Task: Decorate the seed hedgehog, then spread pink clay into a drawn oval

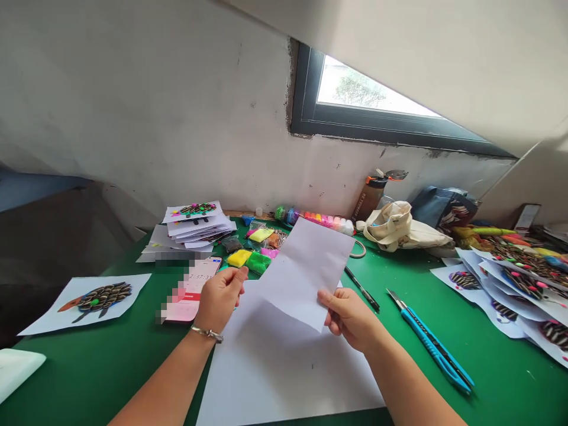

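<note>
My right hand (348, 316) pinches a small sheet of white paper (306, 266) by its lower right corner, thumb on top. The sheet is raised and tilted above a larger white sheet (284, 384) lying on the green table. To the left, my left hand (223, 291), with a bracelet on its wrist, is closed with fingers curled together. What it holds, if anything, is hidden. It is apart from the raised paper and close to a phone (195, 290) with a timer display. Packets of yellow clay (239, 258) and green clay (258, 263) lie just beyond.
Right of my hand lie a black pen (361, 288) and a blue utility knife (432, 343), blade showing. Seed-decorated pictures are stacked at the left (195, 228) and right (501, 290); a turtle picture (100, 300) lies left. A bottle (370, 198) and cloth bag (394, 228) stand behind.
</note>
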### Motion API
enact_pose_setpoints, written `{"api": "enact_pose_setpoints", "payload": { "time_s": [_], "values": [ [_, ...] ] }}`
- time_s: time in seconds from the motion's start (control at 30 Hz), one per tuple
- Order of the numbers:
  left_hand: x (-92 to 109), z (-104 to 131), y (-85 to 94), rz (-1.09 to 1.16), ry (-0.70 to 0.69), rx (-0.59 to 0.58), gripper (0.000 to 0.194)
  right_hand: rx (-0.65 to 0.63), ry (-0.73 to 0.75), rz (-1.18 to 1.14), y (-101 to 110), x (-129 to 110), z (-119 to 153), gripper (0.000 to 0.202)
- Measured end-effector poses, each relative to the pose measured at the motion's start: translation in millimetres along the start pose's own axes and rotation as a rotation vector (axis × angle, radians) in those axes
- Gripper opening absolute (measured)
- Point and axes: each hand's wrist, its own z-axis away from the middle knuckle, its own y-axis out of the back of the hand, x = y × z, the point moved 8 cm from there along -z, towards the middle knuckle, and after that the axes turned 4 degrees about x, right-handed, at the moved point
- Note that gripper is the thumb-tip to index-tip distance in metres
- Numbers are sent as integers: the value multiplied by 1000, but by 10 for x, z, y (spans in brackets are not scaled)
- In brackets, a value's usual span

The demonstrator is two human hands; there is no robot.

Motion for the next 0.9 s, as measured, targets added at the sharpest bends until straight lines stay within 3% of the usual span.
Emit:
{"api": "enact_pose_setpoints", "payload": {
  "time_s": [0.07, 0.13, 0.23, 0.3, 0.43, 0.57, 0.63, 0.7, 0.77, 0.87, 0.9],
  "values": [
    [200, 98, 144, -149, -160, 140, 34, 47, 19, -21, -14, 7, -3, 43],
    [430, 281, 88, -211, -385, 124, 28, 56, 27, -52, -106, 39, 10, 43],
    [631, 625, -295, -209, -700, -167, 27, 31, 38, -120, -316, 115, 69, 43],
    [620, 779, -542, -244, -798, -344, 33, 30, 30, -213, -425, 195, 135, 41],
    [496, 868, -818, -339, -842, -596, 33, 61, -59, -442, -531, 429, 339, 37],
    [446, 900, -858, -442, -814, -717, 31, -17, -141, -517, -665, 623, 580, 41],
    [429, 948, -873, -498, -818, -768, 30, -121, -236, -415, -766, 738, 706, 49],
    [362, 982, -905, -574, -800, -828, 34, -241, -268, -140, -827, 792, 828, 50],
    [263, 991, -938, -643, -762, -885, 45, -276, -86, 257, -795, 655, 882, 43],
    [156, 969, -967, -667, -724, -918, 51, -53, 487, 712, -709, 73, 941, 33],
    [140, 959, -973, -652, -722, -918, 50, -24, 596, 798, -731, -51, 957, 34]
  ]
}}
